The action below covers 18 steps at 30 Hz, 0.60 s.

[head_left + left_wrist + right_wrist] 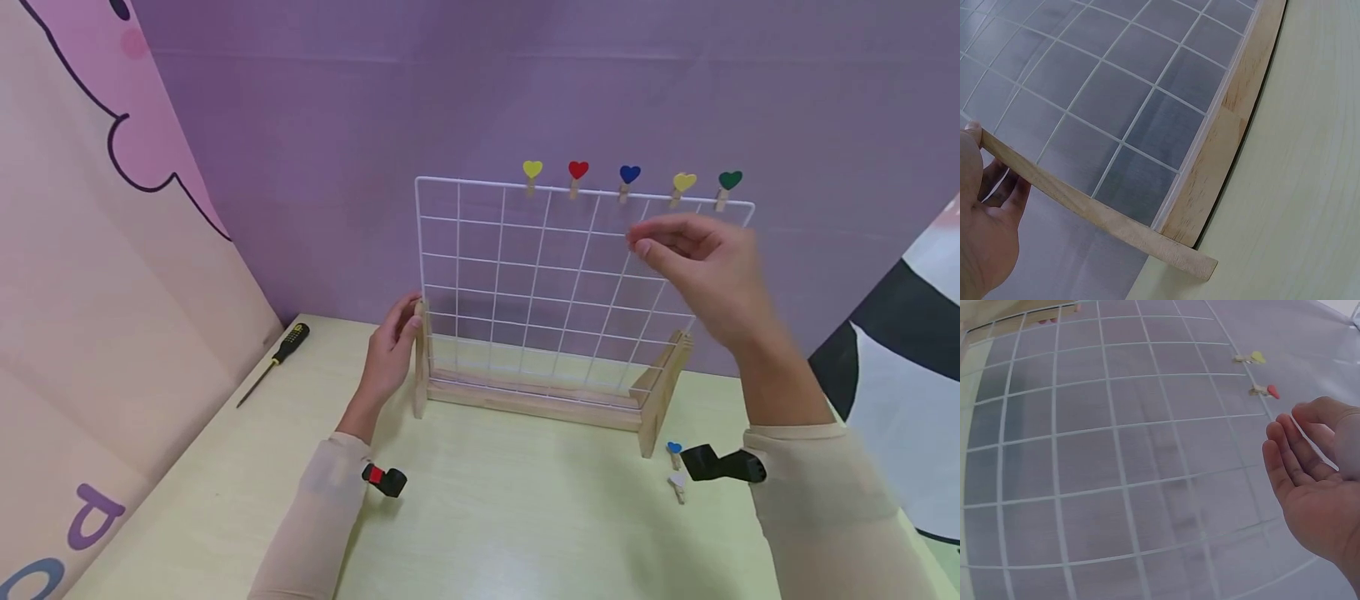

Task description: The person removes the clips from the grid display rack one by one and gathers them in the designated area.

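Note:
A white wire grid [517,258] stands in a wooden base [525,402] with an upright at either end. Several heart-topped clothespins line its top rod: yellow [532,170], red [578,172], blue [630,175], another yellow [684,182] and green [730,181]. My left hand [390,346] grips the left wooden upright [1097,215] near its top, thumb on one side and fingers on the other. In front of the grid's upper right part is my right hand [701,258], below the clipped pins. Its fingers bend loosely [1294,456], with nothing seen between them and the thumb.
A blue-heart clothespin [674,451] and a pale-heart clothespin [678,484] lie on the table [510,500], by the right upright's foot. A black-handled screwdriver [291,343] lies along the table's left edge. Behind the grid hangs a purple backdrop [337,167].

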Each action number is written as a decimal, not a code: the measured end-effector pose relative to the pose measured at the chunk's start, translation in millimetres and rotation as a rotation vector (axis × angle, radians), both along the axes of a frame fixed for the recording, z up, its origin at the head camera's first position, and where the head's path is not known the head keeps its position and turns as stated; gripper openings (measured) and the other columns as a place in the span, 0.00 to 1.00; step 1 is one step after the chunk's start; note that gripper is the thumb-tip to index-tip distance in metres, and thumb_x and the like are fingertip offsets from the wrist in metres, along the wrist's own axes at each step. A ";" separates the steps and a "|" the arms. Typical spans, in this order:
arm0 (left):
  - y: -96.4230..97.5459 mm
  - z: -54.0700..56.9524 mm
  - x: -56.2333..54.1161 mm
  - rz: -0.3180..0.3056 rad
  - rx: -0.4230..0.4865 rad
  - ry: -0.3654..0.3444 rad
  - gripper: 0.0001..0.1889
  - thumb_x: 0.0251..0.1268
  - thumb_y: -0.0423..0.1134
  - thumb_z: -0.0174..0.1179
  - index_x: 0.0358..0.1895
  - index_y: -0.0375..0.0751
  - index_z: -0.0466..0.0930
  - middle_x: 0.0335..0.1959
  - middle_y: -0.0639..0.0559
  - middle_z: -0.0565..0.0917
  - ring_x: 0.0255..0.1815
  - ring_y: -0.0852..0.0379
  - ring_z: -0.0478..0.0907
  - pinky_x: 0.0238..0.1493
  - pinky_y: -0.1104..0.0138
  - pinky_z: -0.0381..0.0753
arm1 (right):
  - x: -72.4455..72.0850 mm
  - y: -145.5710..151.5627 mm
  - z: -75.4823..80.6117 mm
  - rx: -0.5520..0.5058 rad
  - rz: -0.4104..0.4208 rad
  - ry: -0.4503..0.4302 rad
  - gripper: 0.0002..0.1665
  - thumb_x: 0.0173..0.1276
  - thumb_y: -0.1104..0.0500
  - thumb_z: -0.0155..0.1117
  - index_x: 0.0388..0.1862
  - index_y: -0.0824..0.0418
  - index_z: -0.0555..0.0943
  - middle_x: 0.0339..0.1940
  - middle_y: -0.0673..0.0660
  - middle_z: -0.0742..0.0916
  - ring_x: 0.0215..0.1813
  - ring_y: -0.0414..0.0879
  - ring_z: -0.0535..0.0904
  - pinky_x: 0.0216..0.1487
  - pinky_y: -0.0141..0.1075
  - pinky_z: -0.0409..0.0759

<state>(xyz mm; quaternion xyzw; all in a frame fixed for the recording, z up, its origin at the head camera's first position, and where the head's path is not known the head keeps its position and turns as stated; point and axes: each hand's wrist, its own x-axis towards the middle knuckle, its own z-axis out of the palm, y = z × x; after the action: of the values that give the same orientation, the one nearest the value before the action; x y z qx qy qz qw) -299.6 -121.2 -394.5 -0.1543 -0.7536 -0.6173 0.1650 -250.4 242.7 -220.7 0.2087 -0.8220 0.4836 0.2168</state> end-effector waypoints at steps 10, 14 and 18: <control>-1.9 0.8 1.4 0.007 -0.014 0.008 0.24 0.84 0.36 0.48 0.77 0.38 0.65 0.73 0.35 0.74 0.75 0.40 0.72 0.77 0.49 0.70 | -3.3 -10.3 44.2 -0.079 0.060 0.024 0.14 0.72 0.62 0.69 0.54 0.66 0.87 0.44 0.47 0.92 0.46 0.36 0.89 0.52 0.19 0.82; -2.2 0.8 3.4 -0.004 -0.024 0.008 0.24 0.85 0.36 0.46 0.78 0.38 0.64 0.73 0.35 0.73 0.76 0.39 0.70 0.78 0.47 0.69 | -6.2 -15.9 58.5 -0.084 0.048 -0.011 0.15 0.71 0.59 0.71 0.53 0.64 0.87 0.43 0.48 0.92 0.47 0.37 0.89 0.53 0.18 0.81; -1.9 -0.1 3.8 -0.008 -0.023 0.001 0.24 0.85 0.36 0.46 0.78 0.38 0.62 0.74 0.35 0.73 0.76 0.39 0.69 0.79 0.47 0.68 | -9.6 -22.8 69.6 -0.079 0.037 -0.039 0.15 0.71 0.58 0.71 0.53 0.63 0.87 0.43 0.47 0.92 0.47 0.39 0.88 0.52 0.19 0.81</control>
<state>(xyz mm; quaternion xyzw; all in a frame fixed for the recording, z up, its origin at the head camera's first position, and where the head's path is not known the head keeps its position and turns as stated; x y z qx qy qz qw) -295.9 -123.1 -394.6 -0.1595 -0.7599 -0.6092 0.1609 -260.0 219.8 -151.1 0.2056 -0.8022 0.5238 0.1996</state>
